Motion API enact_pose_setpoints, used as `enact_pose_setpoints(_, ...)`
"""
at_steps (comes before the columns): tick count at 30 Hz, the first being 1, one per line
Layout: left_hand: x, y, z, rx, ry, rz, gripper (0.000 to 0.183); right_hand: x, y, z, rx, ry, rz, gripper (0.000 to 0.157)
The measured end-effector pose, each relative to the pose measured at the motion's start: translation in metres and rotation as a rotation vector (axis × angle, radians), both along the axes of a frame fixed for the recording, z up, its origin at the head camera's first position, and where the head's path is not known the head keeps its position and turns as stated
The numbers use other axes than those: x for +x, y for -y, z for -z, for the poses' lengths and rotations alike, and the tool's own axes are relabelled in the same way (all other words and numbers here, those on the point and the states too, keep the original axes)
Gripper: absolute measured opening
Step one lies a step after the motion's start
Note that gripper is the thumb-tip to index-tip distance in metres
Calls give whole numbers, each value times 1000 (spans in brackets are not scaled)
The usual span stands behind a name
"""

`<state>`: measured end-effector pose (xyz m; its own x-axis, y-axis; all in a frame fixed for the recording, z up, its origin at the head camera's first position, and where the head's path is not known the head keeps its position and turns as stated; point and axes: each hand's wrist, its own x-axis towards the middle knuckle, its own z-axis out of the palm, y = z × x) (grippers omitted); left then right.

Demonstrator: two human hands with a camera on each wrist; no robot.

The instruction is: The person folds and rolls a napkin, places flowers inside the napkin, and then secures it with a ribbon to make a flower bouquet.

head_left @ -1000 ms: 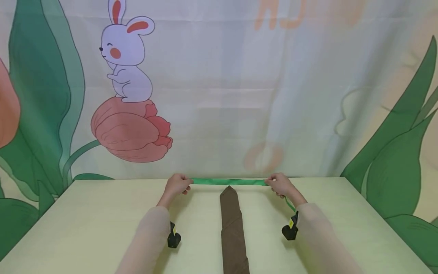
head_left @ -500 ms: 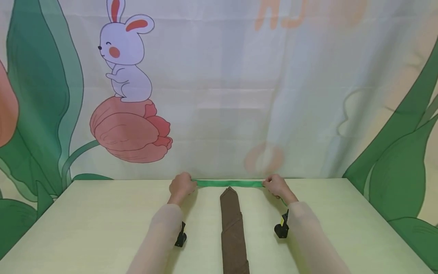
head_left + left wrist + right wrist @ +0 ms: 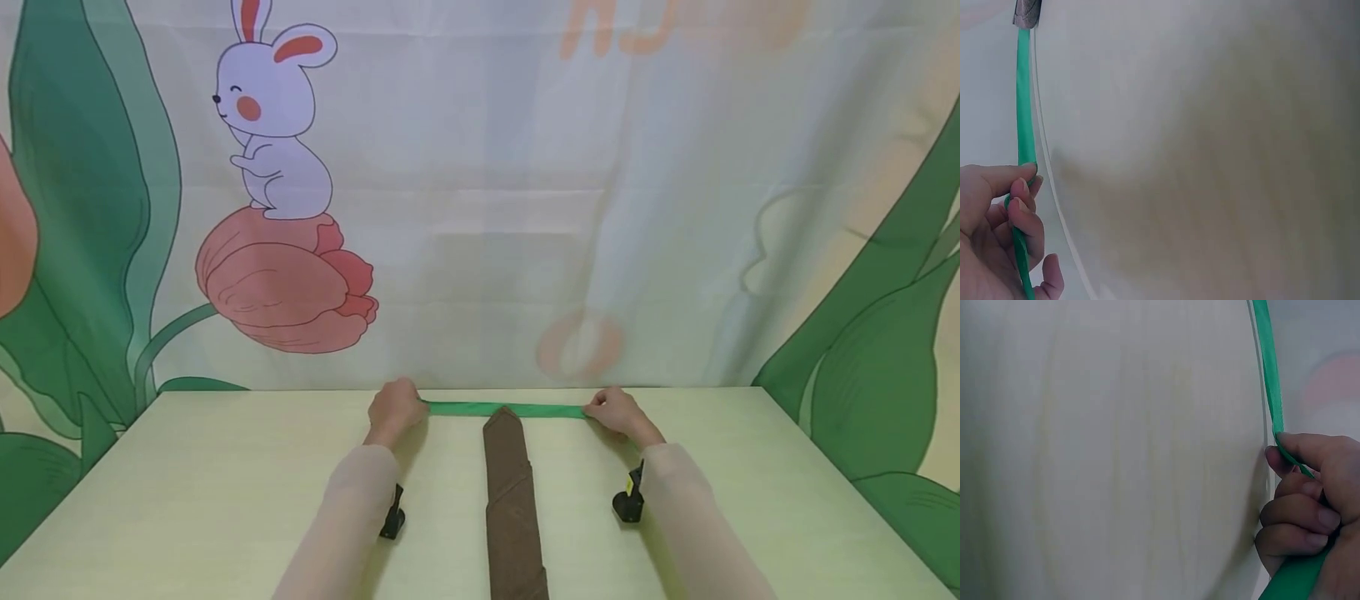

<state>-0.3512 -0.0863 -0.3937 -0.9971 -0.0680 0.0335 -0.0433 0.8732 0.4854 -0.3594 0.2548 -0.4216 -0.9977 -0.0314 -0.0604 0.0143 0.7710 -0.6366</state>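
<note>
A green ribbon (image 3: 551, 411) is stretched between the two hands near the table's far edge. My left hand (image 3: 394, 412) pinches its left part; in the left wrist view the ribbon's tail trails down past the palm. My right hand (image 3: 618, 412) pinches the other side between thumb and forefinger, and in the right wrist view more ribbon (image 3: 1297, 578) runs through its curled fingers. A long brown folded strip (image 3: 512, 508), apparently cloth, lies lengthwise between the forearms. Its pointed tip overlaps the ribbon's middle, hiding a little of it.
The pale table (image 3: 225, 483) ends at a hanging backdrop (image 3: 480, 208) printed with a rabbit, tulips and leaves, just behind the hands. Small black wrist cameras (image 3: 628, 504) sit on the inner side of each forearm.
The ribbon has come lower and nearer, from beyond the brown strip's tip to level with it, the tip now overlapping it. The hands drew slightly together, then the right moved back outward.
</note>
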Motion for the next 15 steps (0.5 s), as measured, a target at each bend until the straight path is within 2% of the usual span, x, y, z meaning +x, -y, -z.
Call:
enact_pose_setpoints(8, 2, -2, -1, -48, 21, 10, 25, 6, -3, -4, 19, -12, -16, 21)
enact_pose_setpoints(15, 6, -3, -3, -84, 51, 40, 10, 16, -7, -7, 29, -17, -80, 21)
